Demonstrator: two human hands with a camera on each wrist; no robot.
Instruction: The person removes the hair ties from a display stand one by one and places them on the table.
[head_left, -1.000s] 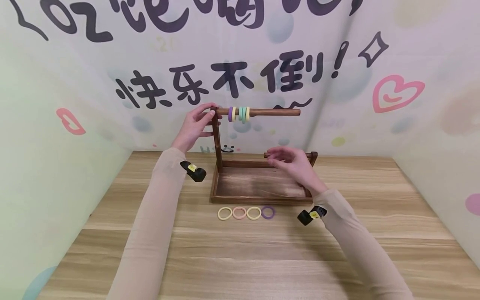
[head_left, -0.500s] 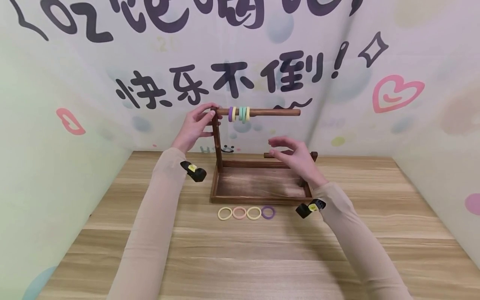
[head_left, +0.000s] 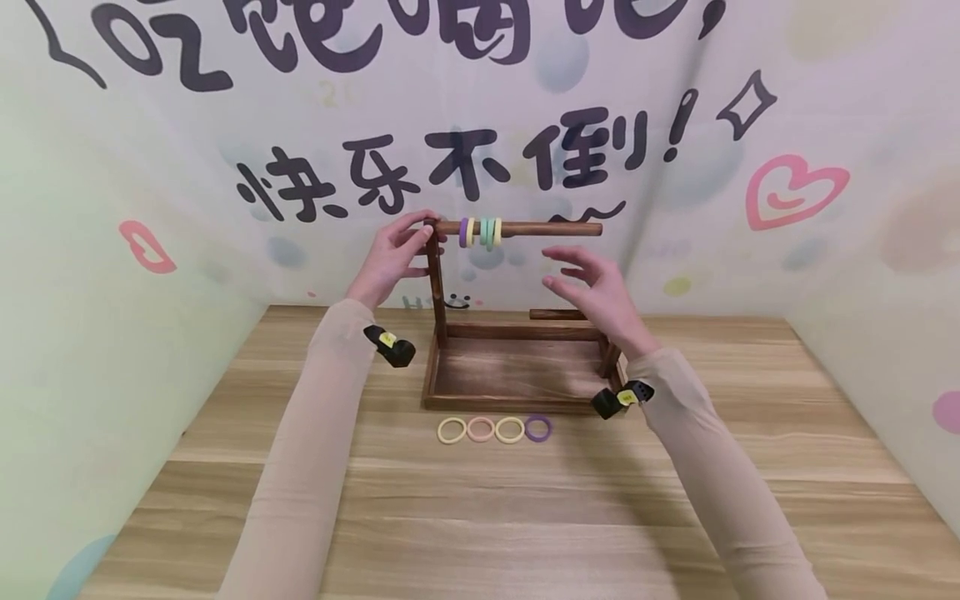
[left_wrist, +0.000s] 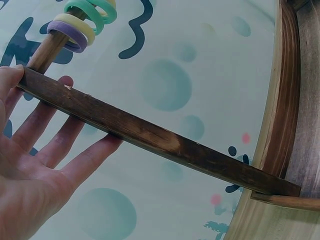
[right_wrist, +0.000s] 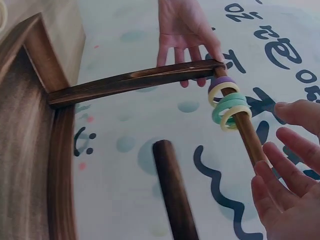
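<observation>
My left hand (head_left: 390, 254) holds the top of the upright post (left_wrist: 120, 120) of a dark wooden rack, thumb at the corner and fingers behind. From that corner the upper rod (head_left: 555, 228) runs to the right. A purple ring (left_wrist: 70, 34), yellow rings (right_wrist: 235, 125) and green rings (head_left: 487, 233) hang on it near the post. My right hand (head_left: 600, 292) is below the rod's free end, fingers spread and holding nothing. On the table before the rack lie a yellow ring (head_left: 452, 442), a pink ring (head_left: 481, 441), another yellow ring (head_left: 510, 442) and a purple ring (head_left: 537, 440).
The rack's shallow tray base (head_left: 517, 406) sits on the wood-grain table (head_left: 480, 517). A shorter lower rod (right_wrist: 172, 195) sticks out from the rack's right side, partly behind my right hand in the head view. A printed wall cloth (head_left: 360, 100) stands close behind.
My right hand has risen from beside the lower rod toward the upper rod, and its fingers have spread apart. The left hand keeps its hold on the post. The rings have not visibly moved.
</observation>
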